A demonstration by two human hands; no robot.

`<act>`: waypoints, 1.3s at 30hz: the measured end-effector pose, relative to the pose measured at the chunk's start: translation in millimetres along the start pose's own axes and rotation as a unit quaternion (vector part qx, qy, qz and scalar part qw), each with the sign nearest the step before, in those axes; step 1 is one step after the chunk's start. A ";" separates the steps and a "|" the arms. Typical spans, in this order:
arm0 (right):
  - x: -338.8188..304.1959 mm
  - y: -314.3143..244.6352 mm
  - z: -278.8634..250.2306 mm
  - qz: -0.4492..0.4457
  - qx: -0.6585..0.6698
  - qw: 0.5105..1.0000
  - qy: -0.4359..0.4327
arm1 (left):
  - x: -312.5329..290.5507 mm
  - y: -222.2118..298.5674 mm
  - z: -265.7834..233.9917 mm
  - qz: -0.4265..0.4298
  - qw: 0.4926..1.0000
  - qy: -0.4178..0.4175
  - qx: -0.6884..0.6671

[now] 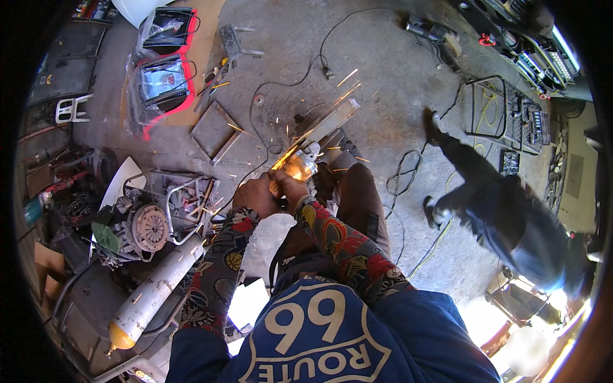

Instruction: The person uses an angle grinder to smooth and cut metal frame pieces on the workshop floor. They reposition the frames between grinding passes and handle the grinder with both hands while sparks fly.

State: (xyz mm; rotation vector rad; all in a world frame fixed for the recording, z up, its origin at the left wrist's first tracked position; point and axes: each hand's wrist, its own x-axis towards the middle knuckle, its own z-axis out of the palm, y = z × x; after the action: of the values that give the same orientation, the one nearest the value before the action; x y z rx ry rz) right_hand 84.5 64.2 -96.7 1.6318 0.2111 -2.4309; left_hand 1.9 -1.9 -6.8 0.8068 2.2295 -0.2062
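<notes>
Orange sparks spray from an angle grinder [297, 167] and light up its head and guard. My left hand [255, 197] is closed around the rear of the grinder, its fingers partly hidden. Just right of it, my right hand [293, 187] is closed too, gripping the tool close behind its bright head. The grinder's head touches or nearly touches the near end of a long metal bar [333, 120], which slants away to the far right; glare hides the exact contact. Patterned sleeves cover both my forearms.
A black power cord [251, 121] winds over the floor. A metal frame [216, 133] lies left of the bar. Red-trimmed boxy machines [165, 80] stand farther back. At left are a gas cylinder [156, 290] and a clutch part [150, 228]. A blurred person [511, 204] walks at right.
</notes>
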 end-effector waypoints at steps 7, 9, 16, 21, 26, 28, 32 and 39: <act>-5.1 -3.1 2.8 0.008 -0.028 0.999 0.037 | -1.4 -1.5 1.3 0.006 1.000 0.001 -0.023; -4.4 -2.2 1.7 0.001 -0.027 0.999 0.034 | -0.1 -2.9 2.9 0.003 1.000 -0.001 -0.017; -1.6 -0.5 1.1 -0.016 -0.026 0.999 0.026 | 3.0 -7.8 6.8 0.023 1.000 0.005 -0.016; -3.3 -2.4 0.2 0.017 -0.041 0.999 0.017 | -0.1 -5.4 3.1 0.022 1.000 0.003 -0.014; 3.1 -0.8 -1.5 0.045 -0.032 0.998 -0.007 | -0.9 -4.5 1.9 0.013 1.000 -0.010 -0.020; 5.8 -0.7 -2.0 0.046 -0.033 0.998 -0.009 | 0.0 -4.8 2.8 0.015 1.000 -0.005 -0.025; 5.1 0.3 -2.4 0.032 -0.025 0.999 0.013 | 1.2 -4.2 3.0 0.009 1.000 -0.009 -0.014; 6.3 1.2 -1.2 0.028 -0.018 0.999 0.033 | 0.8 -2.5 -1.6 0.002 1.000 -0.030 -0.004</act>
State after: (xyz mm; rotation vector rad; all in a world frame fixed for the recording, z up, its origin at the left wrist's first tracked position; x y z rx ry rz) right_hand 83.5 62.7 -103.0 1.6812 0.2154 -2.3205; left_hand -1.0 -2.9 -6.4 0.7904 2.1711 -0.2177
